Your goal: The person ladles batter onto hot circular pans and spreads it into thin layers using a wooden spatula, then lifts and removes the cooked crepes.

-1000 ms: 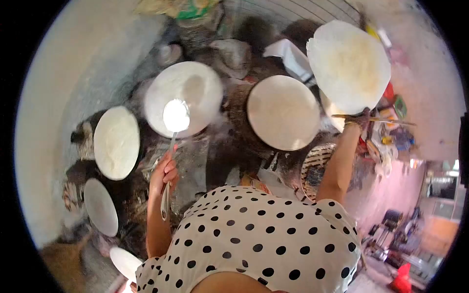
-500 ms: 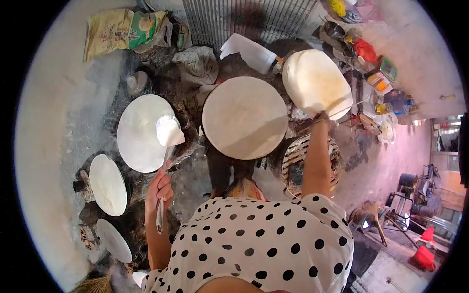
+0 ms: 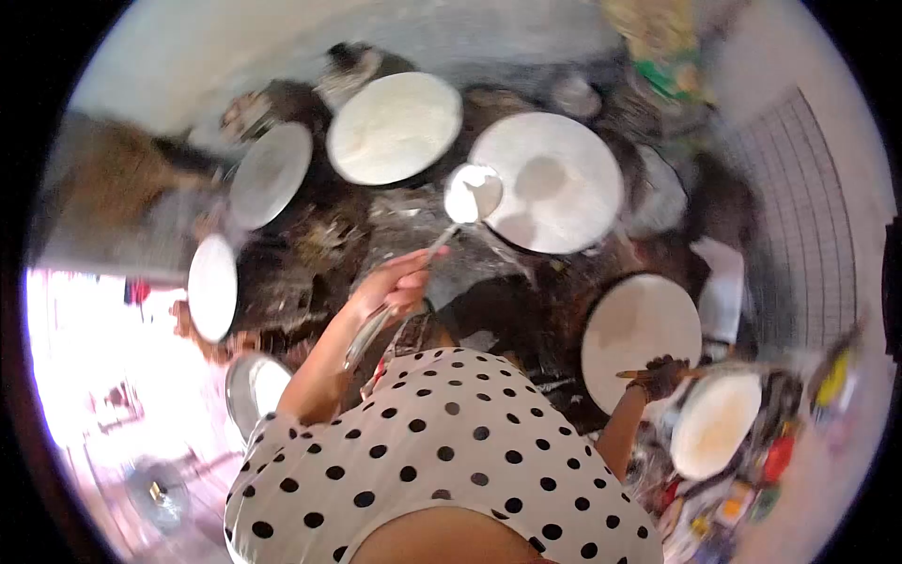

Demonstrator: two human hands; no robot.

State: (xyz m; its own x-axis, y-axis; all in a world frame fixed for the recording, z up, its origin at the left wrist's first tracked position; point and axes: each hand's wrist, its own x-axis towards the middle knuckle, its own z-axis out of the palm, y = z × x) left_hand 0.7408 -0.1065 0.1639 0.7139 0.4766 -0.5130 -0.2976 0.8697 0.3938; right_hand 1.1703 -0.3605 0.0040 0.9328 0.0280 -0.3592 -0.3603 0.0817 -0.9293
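My left hand (image 3: 395, 287) is wrapped round the metal handle of a ladle (image 3: 473, 193); the ladle's bowl holds something white and hangs at the left edge of a pale round griddle (image 3: 573, 179). My right hand (image 3: 660, 374), which looks dark and may be gloved, grips a thin wooden stick (image 3: 691, 373). It is over the lower edge of another round griddle (image 3: 639, 324). Just beside that hand lies a thick pale stack of flat rounds (image 3: 719, 428), browned in the middle. The far end of the stick is blurred.
More round griddles stand to the left, one with a pale cream surface (image 3: 395, 127) and a greyer one (image 3: 272, 179). A metal pot (image 3: 246, 395) is near my left elbow. At right are a wire rack (image 3: 799, 207), a white sheet (image 3: 722, 282) and jumbled packets.
The view has turned left. My right hand has left the stack's edge and is now over the griddle with the stick. My left hand still holds the ladle.
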